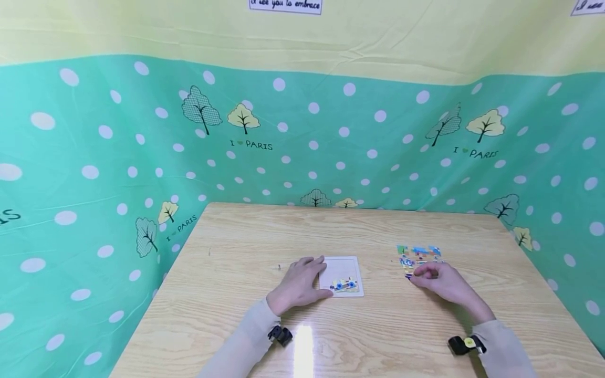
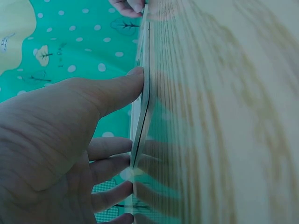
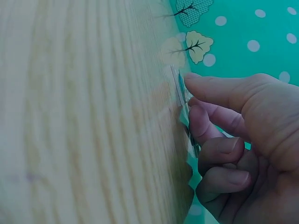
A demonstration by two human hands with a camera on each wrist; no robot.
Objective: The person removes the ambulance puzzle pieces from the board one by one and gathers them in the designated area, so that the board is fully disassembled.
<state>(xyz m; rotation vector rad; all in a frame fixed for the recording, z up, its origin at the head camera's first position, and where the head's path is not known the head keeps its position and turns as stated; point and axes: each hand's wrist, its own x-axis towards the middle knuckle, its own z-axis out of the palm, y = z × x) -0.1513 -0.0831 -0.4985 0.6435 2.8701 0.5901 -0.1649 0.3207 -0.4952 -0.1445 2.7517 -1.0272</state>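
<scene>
A white puzzle tray [image 1: 340, 260] lies flat on the table, with a few joined puzzle pieces [image 1: 347, 285] in its lower right part. My left hand [image 1: 300, 282] spans the tray's left side, thumb at the near edge and fingers towards the far edge. In the left wrist view, the thumb of the left hand [image 2: 70, 121] touches the tray's edge [image 2: 145, 88], its fingers fairly straight. To the right, my right hand [image 1: 444, 283] pinches a small puzzle piece [image 1: 408, 276] at its fingertips. That piece [image 3: 179, 86] appears edge-on in the right wrist view.
A group of colourful loose puzzle pieces [image 1: 419, 251] lies just beyond the right hand. A tiny dark object [image 1: 279, 267] sits left of the tray. The wooden table [image 1: 227, 247] meets a green dotted curtain [image 1: 331, 157] at its back and sides.
</scene>
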